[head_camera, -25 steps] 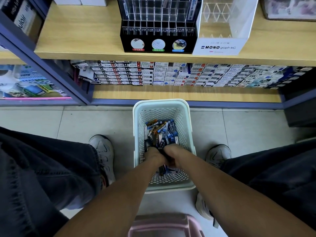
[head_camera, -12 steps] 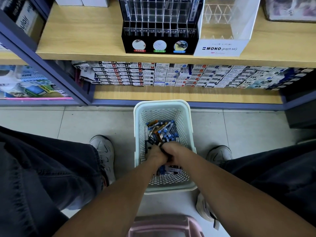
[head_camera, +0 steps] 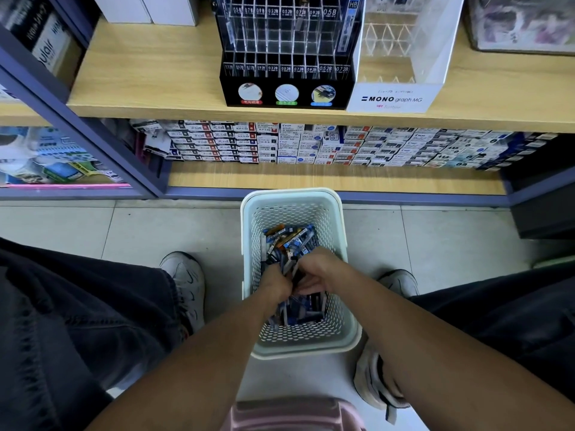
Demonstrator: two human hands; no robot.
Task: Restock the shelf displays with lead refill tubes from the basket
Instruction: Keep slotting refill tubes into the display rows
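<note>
Both hands down in the pale green perforated plastic basket (head_camera: 336, 213), which sits on the tiled floor (head_camera: 155, 231) between the person's feet, just near of the bottom shelf edge. Basket holds a loose heap of small blue, black and orange lead refill tubes (head_camera: 292, 241).

Left hand (head_camera: 277, 283) has fingers curled into the heap, gripping a bunch of tubes. Right hand (head_camera: 317, 269) is curled too, touching the left and closing on the same bunch. Exact count in either grip: cannot tell, the fingers hide it.

Targets on the upper wooden shelf (head_camera: 149, 73):
- black tiered display rack with clear dividers and grade labels (head_camera: 287, 51) – nearly every slot looks empty; a couple of items at the far right column and one mid-row
- clear acrylic MONO graph display with a diamond lattice (head_camera: 401, 51), right of the black rack, touching it – looks empty

Lower shelf carries stacked small white refill boxes (head_camera: 280, 141); not obviously part of this job.

Progress estimate: early. Basket heap is large, racks are almost bare, so practically all placing is left. Current step is gathering a handful. Next likely needs sorting by grade, since slots are labelled and the tubes in the basket are mixed
</note>
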